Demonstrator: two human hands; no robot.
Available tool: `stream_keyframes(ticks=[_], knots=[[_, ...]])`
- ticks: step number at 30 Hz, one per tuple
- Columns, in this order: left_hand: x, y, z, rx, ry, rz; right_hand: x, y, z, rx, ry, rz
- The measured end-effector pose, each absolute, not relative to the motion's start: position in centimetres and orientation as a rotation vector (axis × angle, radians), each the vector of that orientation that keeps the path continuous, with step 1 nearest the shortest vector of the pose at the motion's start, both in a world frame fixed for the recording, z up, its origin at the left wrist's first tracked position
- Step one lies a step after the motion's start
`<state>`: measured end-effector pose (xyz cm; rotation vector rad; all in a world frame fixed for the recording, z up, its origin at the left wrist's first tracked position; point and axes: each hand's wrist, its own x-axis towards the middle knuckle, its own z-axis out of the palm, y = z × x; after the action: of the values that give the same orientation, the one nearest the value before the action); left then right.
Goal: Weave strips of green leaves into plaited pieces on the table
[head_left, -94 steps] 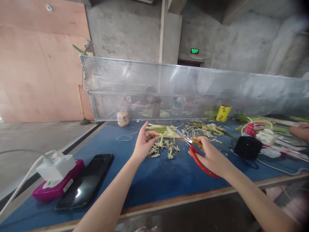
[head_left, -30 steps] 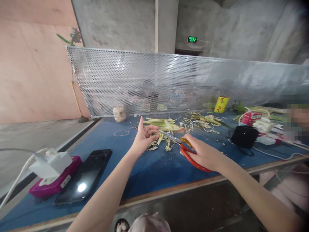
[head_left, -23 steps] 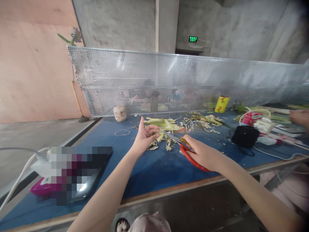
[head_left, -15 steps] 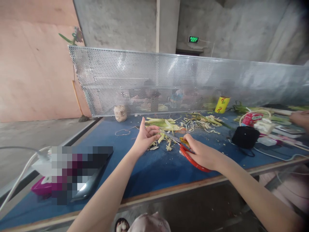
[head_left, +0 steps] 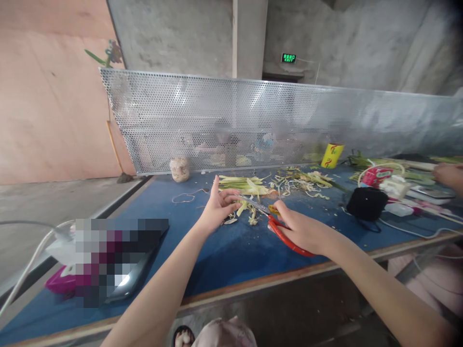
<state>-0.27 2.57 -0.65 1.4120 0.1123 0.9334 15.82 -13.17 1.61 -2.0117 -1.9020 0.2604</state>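
Note:
My right hand is wrapped round the red handles of a pair of scissors, whose blades point left. The blade tips reach the fingers of my left hand. One finger of my left hand points up while the others curl in against the thumb; what they hold, if anything, is too small to make out. Behind my hands lies a bundle of pale green stalks. Loose trimmings lie under the blades on the blue table.
A perforated metal screen runs along the back. Stringy scraps, a yellow roll and a black box-like object lie right. A wrapped pale roll stands left. Another person's hand is at far right.
The view has shifted very slightly. Both hands and the scissors keep nearly the same position.

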Motion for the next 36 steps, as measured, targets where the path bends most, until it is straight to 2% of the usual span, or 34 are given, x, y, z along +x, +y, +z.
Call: stream_keyframes(ticks=[12,18,25,31,36], knots=[[-0.2,2.5,-0.6,1.386,0.180,0.912,16.2,-13.2,1.1,-2.021,-1.876,0.208],[-0.2,2.8,-0.6,1.373,0.231,0.956,17.5,-13.0,0.7,-2.014,-1.765,0.332],[-0.4,3.0,-0.9,1.422,0.224,0.985,18.9,-12.8,-1.2,-2.326,-1.598,0.362],[-0.4,3.3,-1.0,1.451,0.268,1.046,19.1,-11.5,-2.7,-2.545,-1.565,-0.026],[-0.4,3.6,-1.3,1.426,0.243,1.082,19.2,-10.7,-3.2,-2.527,-1.581,-0.090]])
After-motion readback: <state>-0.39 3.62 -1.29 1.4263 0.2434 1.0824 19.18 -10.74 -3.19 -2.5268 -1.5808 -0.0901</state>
